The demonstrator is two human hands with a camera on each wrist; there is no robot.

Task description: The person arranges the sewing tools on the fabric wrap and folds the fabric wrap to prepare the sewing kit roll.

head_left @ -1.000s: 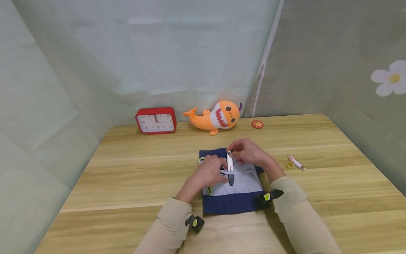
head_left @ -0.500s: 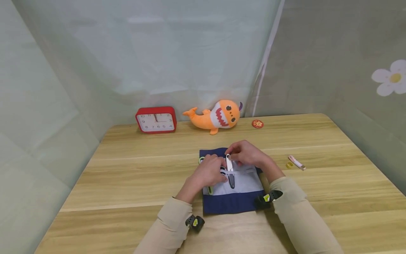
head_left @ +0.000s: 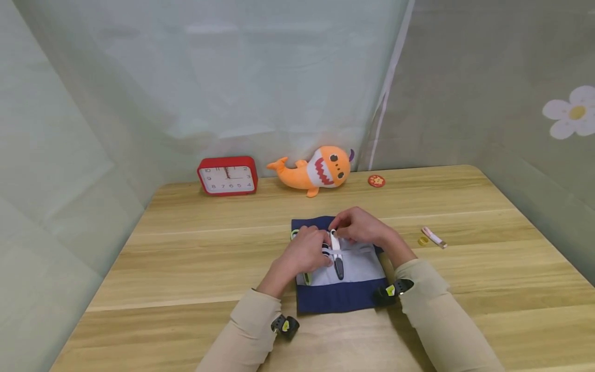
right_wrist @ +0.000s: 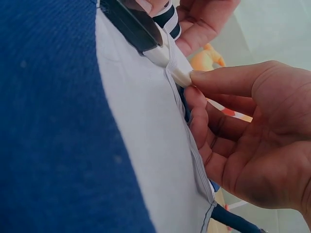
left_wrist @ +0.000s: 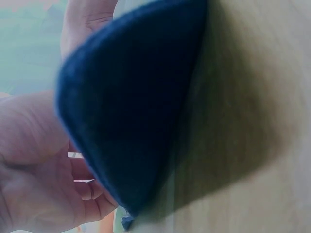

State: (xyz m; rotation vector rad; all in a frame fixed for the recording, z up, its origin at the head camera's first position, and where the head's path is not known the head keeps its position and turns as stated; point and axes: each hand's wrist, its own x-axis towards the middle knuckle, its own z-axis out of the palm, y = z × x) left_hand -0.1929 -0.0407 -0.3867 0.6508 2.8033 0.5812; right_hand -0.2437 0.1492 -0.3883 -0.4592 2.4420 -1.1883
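Observation:
A navy cloth organiser with a pale lining (head_left: 360, 271) lies unrolled on the table. Under its pale elastic band (head_left: 360, 251) runs a slim white tool with a black end (head_left: 339, 268). My right hand (head_left: 360, 226) pinches the white end between thumb and fingertips; the right wrist view shows this grip (right_wrist: 190, 77). My left hand (head_left: 306, 250) holds a black-and-white striped piece (right_wrist: 168, 20) beside the tool, thumb and fingers on either side of it. Partly behind the left hand sits a green-edged item (head_left: 308, 279). Navy cloth hides most of the left wrist view.
Right of the organiser lie a yellow ring-shaped roll (head_left: 423, 241) and a pale pink strap-like piece with a metal end (head_left: 434, 237). A red clock (head_left: 228, 176), an orange plush shark (head_left: 316, 169) and a red round disc (head_left: 376, 181) line the back of the table.
The white tool has slid towards me under the elastic band, its black end now lower on the lining. My right hand has shifted slightly down with it. The left hand keeps its place.

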